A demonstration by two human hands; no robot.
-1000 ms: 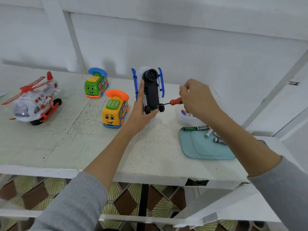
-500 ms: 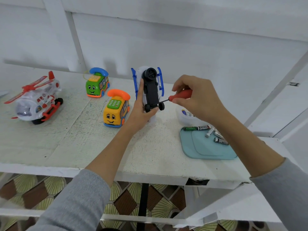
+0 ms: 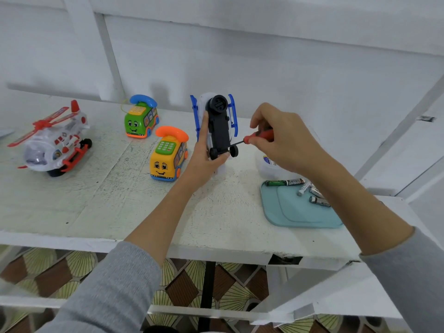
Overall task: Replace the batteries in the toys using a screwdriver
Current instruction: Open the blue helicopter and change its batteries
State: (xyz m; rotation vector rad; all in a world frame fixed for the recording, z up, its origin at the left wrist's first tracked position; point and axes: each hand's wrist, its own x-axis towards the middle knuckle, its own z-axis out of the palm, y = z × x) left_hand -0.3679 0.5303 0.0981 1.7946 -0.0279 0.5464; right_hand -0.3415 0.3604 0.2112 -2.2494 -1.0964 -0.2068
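My left hand [image 3: 204, 159] holds a white and blue toy helicopter [image 3: 217, 123] upright on the table, its black underside with small wheels turned toward me. My right hand [image 3: 281, 138] grips a red-handled screwdriver [image 3: 258, 137]; its thin black shaft points left and reaches the underside near the wheels. Several batteries [image 3: 301, 188] lie on a teal tray [image 3: 300, 215] at the right, partly hidden by my right forearm.
A red and white toy helicopter [image 3: 52, 143] stands at the far left. A green phone bus [image 3: 140, 118] and a yellow phone bus [image 3: 168, 156] sit left of my hands. A small clear tub [image 3: 266, 167] is behind my right hand. The table's front edge [image 3: 180, 248] is near.
My right hand has shifted its fingers on the screwdriver handle, turning it, while the tip stays at the toy's underside. The left hand keeps the toy still.
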